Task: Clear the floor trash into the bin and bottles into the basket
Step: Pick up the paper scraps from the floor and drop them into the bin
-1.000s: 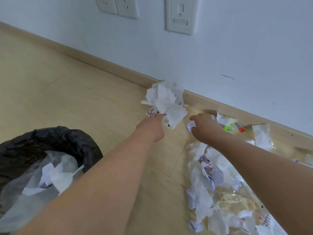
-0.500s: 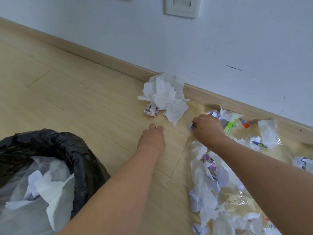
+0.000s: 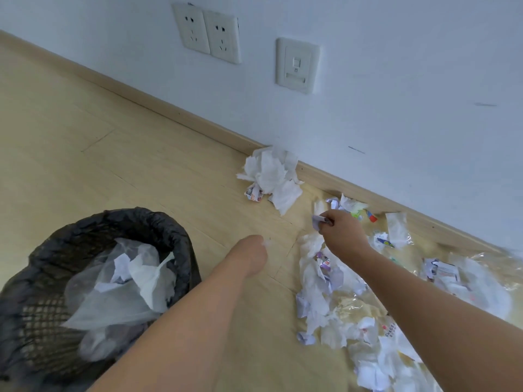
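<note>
My left hand (image 3: pixel 250 256) hovers over bare floor between the bin and the litter. Its fingers are curled, and a tiny white scrap (image 3: pixel 266 243) shows at the fingertips. My right hand (image 3: pixel 343 233) pinches a small pale paper scrap (image 3: pixel 318 219) just above the floor near the baseboard. A black-lined wicker bin (image 3: pixel 172 233) stands at the lower left, holding clear plastic and crumpled paper. A clump of white tissue (image 3: pixel 271 174) lies against the baseboard beyond both hands. A strip of torn paper and wrappers (image 3: pixel 319 281) runs under my right arm.
The white wall with two sockets (image 3: pixel 208 35) and a switch plate (image 3: pixel 297 66) rises behind the wooden baseboard (image 3: pixel 169 111). More paper, a coloured wrapper (image 3: pixel 370 215) and clear plastic (image 3: pixel 481 267) lie scattered at the right. Bare wood floor stretches to the left.
My left hand has drawn back from the tissue clump toward me, now with a tiny scrap at its fingertips. My right hand has lifted slightly with its paper scrap. The view has tilted upward.
</note>
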The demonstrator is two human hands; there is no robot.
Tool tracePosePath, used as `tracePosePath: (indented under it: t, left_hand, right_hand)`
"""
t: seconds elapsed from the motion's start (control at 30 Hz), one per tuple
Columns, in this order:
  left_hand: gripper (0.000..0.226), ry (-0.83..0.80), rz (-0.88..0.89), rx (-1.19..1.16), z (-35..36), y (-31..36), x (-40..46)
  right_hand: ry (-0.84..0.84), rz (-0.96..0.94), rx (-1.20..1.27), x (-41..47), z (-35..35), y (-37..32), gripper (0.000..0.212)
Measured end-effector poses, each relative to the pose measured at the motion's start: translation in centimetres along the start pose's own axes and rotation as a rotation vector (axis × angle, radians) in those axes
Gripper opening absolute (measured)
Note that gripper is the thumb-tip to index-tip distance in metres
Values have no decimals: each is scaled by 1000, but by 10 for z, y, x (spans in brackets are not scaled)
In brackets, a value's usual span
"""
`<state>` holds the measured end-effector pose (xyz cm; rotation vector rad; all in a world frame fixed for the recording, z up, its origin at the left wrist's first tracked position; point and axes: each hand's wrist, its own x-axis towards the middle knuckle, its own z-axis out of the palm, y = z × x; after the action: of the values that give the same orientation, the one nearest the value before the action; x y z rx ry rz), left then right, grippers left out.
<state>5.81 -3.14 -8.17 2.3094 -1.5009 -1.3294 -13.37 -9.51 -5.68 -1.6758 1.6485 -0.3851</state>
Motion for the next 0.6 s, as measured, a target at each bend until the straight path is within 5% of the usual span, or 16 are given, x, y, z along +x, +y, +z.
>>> tracePosePath:
  t: [0.13, 0.27, 0.43, 0.6]
  left_hand:
    - [18, -17, 19, -491, -38, 21, -80]
    - [9, -6, 63, -657, -95, 26, -166]
    - [11, 171, 78, -601, -169, -4, -247]
    - [37, 361, -27, -290, -211, -69, -286]
  right_hand:
    - [-14, 18, 47, -56, -40, -37, 18]
    - [-62, -1, 98, -106, -73, -85, 18]
    - [-124, -85, 146, -157, -82, -161, 20]
    - [-386, -205, 6, -199, -23, -237, 22]
